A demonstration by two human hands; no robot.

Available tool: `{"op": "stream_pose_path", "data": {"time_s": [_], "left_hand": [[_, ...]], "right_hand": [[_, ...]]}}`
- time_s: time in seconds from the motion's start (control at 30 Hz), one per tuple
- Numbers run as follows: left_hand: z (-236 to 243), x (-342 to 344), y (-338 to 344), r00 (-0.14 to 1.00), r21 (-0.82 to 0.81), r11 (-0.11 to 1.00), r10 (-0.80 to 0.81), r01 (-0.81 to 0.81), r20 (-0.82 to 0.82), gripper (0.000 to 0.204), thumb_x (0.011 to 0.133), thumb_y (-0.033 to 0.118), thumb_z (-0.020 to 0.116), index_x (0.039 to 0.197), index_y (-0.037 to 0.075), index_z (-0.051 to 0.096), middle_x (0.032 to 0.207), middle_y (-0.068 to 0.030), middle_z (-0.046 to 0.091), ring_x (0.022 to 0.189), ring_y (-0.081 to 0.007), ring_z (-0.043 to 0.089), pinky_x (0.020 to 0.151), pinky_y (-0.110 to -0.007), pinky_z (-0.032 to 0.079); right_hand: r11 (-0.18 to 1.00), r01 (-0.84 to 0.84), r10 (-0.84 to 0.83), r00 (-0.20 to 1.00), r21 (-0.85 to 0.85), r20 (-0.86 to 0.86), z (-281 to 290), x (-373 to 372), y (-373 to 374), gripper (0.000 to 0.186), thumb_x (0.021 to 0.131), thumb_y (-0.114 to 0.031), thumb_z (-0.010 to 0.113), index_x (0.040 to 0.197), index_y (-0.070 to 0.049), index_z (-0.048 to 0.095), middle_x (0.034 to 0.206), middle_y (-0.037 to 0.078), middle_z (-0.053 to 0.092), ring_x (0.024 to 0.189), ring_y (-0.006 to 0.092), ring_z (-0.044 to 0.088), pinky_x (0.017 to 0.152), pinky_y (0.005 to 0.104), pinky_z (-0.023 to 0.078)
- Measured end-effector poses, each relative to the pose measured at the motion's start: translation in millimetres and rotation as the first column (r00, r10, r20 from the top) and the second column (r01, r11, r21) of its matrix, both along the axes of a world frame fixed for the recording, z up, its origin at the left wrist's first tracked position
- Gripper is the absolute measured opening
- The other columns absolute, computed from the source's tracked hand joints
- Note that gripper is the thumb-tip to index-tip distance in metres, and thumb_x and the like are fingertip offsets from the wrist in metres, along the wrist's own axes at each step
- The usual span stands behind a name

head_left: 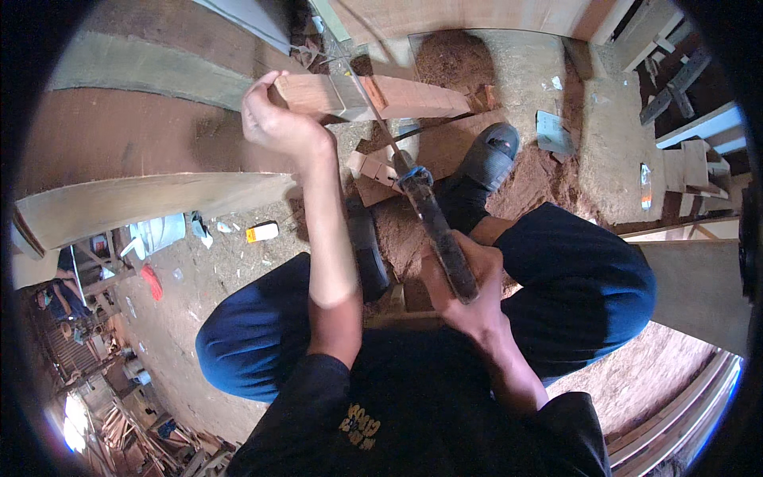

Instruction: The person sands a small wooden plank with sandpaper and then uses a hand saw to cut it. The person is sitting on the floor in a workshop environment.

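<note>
My left hand [278, 123] grips the near-left end of a pale wooden beam [425, 97], its fingers curled round the end. Pencil-like lines run across the beam's face. In my right hand [477, 278] is the dark straight handle of a handsaw [435, 226], with blue wrapping where the blade begins. The thin blade, seen nearly edge-on, runs up and away across the beam, between its left end and an orange-tinted patch. How deep the blade sits in the wood I cannot tell. A small notched wood block [375, 170] lies just below the beam.
Large curved wooden panels [151, 203] stand at the left. My shoe [491, 155] rests on sawdust-covered floor beside the beam. A white and orange bottle [262, 231] lies left of my forearm. Sawdust [453, 60] is heaped beyond the beam; a wooden board [699, 278] is at the right.
</note>
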State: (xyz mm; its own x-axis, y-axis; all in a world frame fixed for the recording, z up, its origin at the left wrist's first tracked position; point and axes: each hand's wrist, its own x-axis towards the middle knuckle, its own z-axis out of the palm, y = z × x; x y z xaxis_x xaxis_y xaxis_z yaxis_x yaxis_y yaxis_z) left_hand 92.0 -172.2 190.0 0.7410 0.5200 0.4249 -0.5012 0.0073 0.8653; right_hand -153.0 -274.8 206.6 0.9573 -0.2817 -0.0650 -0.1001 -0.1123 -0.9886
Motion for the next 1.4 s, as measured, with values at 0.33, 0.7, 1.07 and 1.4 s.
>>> {"op": "stream_pose_path", "data": {"time_s": [0.33,0.7,1.07,1.4], "left_hand": [[8,-11,-4,0.994,-0.274,0.96,-0.084,0.062,-0.068,0.024,0.082,0.014,0.044,0.081,-0.005,0.059,0.082,-0.0153,0.061,0.08,-0.0234,0.06,0.076,-0.034,0.049],[12,-6,-1,0.99,-0.32,0.946,-0.093,0.053,-0.11,0.024,0.081,0.014,0.045,0.084,-0.006,0.058,0.085,-0.0162,0.06,0.082,-0.0245,0.059,0.076,-0.035,0.049],[7,4,9,0.993,-0.352,0.934,-0.09,0.057,-0.078,0.024,0.078,0.015,0.048,0.082,-0.006,0.059,0.083,-0.0175,0.06,0.08,-0.0259,0.06,0.075,-0.036,0.049],[9,1,3,0.989,-0.382,0.921,-0.115,0.073,-0.09,0.025,0.078,0.015,0.048,0.083,-0.006,0.06,0.082,-0.0163,0.061,0.079,-0.0257,0.06,0.071,-0.038,0.051]], "right_hand": [[0.999,-0.051,0.051,0.997,-0.006,-0.057,-5,-23,7,0.015,0.075,-0.013,0.066,0.082,-0.003,0.058,0.068,0.017,0.058,0.062,0.0357,0.061,0.056,0.0397,0.047],[0.996,-0.091,0.091,0.996,-0.017,-0.022,-10,-30,7,0.008,0.077,-0.005,0.063,0.077,0.0,0.057,0.062,0.01,0.057,0.054,0.016,0.058,0.052,0.0315,0.045],[0.982,-0.185,0.181,0.979,-0.035,-0.095,9,-60,-10,0.008,0.077,-0.006,0.064,0.078,0.0,0.059,0.063,0.012,0.058,0.057,0.02,0.059,0.056,0.032,0.047],[0.986,-0.152,0.162,0.97,0.068,-0.18,0,-55,-10,0.015,0.076,-0.013,0.065,0.078,-0.001,0.057,0.073,0.019,0.06,0.063,0.0349,0.059,0.058,0.0401,0.046]]}}
